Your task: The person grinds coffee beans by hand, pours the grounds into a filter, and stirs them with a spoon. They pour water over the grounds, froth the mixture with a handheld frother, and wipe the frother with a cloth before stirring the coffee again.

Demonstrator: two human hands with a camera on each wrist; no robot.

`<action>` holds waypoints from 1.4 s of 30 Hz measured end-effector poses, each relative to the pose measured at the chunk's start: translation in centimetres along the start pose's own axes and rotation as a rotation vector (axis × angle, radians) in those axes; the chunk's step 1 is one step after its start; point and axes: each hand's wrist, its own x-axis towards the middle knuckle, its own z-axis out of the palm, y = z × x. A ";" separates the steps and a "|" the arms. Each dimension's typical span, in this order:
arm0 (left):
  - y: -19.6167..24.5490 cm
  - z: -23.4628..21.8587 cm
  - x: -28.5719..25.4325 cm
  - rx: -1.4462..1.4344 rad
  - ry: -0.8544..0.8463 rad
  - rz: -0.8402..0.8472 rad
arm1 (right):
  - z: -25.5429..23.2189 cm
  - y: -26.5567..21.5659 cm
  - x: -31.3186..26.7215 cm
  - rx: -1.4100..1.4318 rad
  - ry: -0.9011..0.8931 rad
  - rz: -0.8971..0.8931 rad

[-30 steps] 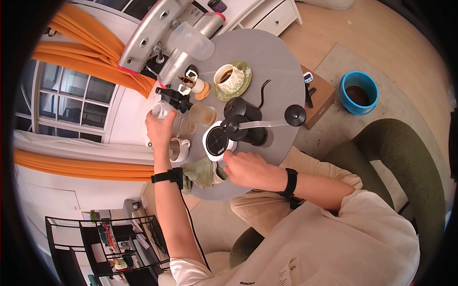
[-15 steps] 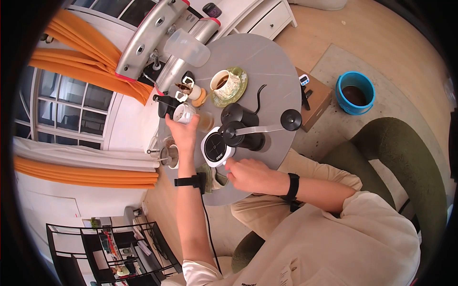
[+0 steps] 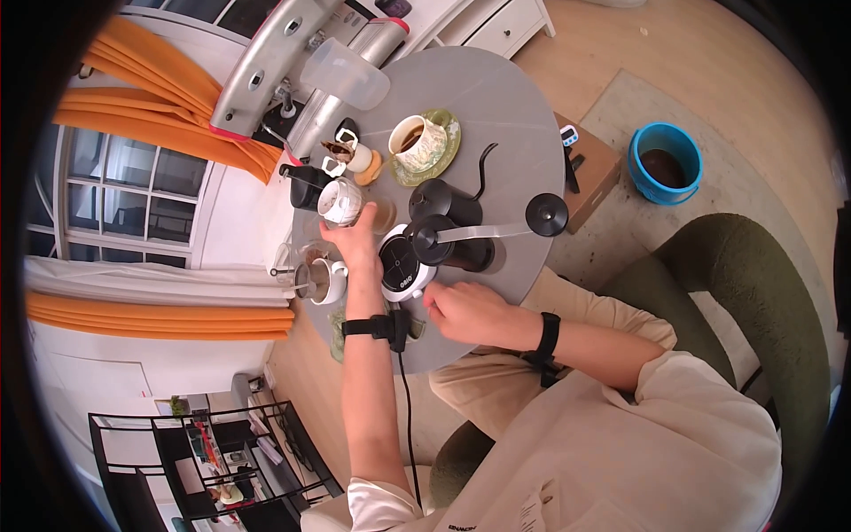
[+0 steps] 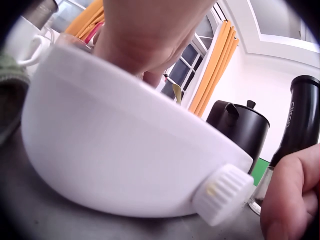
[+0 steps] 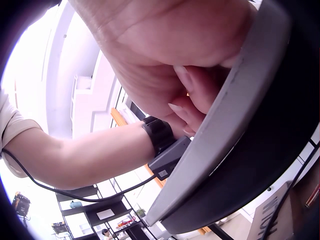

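Pouring step imo: left hand (image 3: pixel 356 241) grips a small patterned cup (image 3: pixel 341 201), tipped, just past the white scale (image 3: pixel 401 266). Right hand (image 3: pixel 470 312) rests loosely curled at the surface (image 3: pixel 496 97) edge, holding nothing afaict. Next move needs a steady aim at w/e vessel sits under the cup.

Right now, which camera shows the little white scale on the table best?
The head view: the whole white scale shows from above, between the left hand and right hand. The left wrist view shows only its side and knob, close up. The right wrist view misses it.
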 end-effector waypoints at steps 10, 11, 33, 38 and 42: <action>0.8 -0.4 -0.5 0.076 -0.076 0.009 | -0.8 -0.6 -0.4 0.000 -0.031 0.007; 1.1 -0.3 -0.7 0.087 -0.067 0.016 | -0.8 -0.6 -0.5 0.001 -0.028 0.008; 2.5 -1.2 0.0 0.202 -0.094 0.374 | -0.3 -0.4 -0.8 -0.132 0.035 -0.073; 6.9 -2.1 -2.8 0.201 -0.126 0.313 | -0.3 -0.6 -0.9 -0.149 0.025 -0.071; 7.0 -3.9 -4.2 0.289 -0.130 0.291 | -0.3 -0.6 -1.1 -0.147 0.044 -0.061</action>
